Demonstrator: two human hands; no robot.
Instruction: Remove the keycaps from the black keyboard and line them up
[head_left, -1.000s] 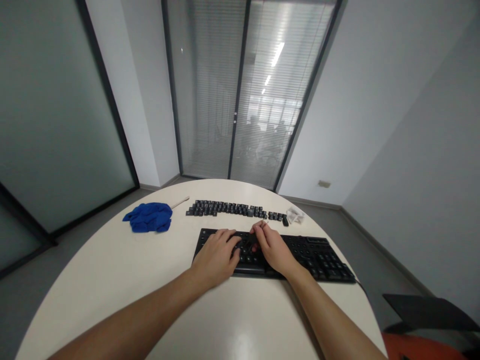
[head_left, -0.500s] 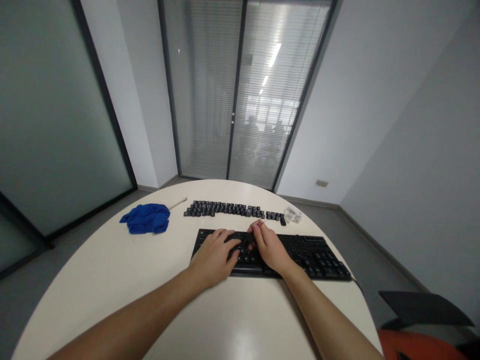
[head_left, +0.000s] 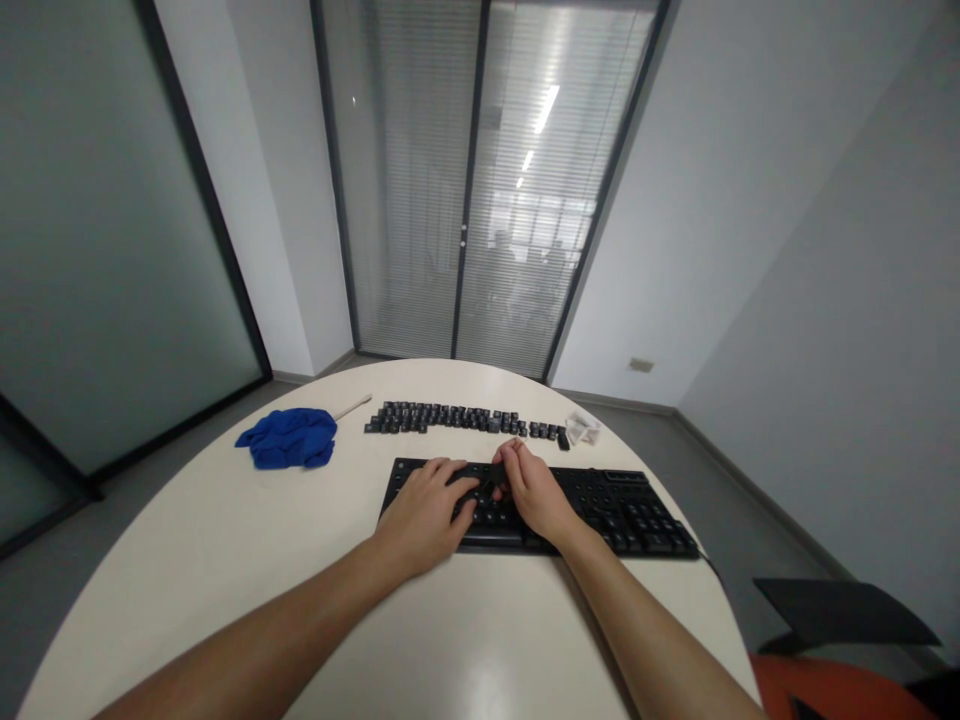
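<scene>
A black keyboard point(head_left: 637, 515) lies across the table in front of me, many keycaps gone from its left and middle parts. My left hand point(head_left: 426, 512) rests on its left part, fingers spread. Over the middle, my right hand point(head_left: 534, 495) is closed with its fingers pinched together. Something small and dark shows at the right fingertips, too dark against the keyboard to name. Loose black keycaps point(head_left: 442, 416) stand in rows behind the keyboard.
A crumpled blue cloth point(head_left: 291, 438) lies at the left, with a thin pale stick point(head_left: 352, 406) beside it. Crumpled whitish material point(head_left: 583, 428) sits right of the keycaps. The round table point(head_left: 225, 560) has a chair point(head_left: 847, 612) at its right; a cable point(head_left: 712, 570) leaves the keyboard there.
The whole view has shifted very slightly. Both hands keep almost the same place and pose over the keyboard.
</scene>
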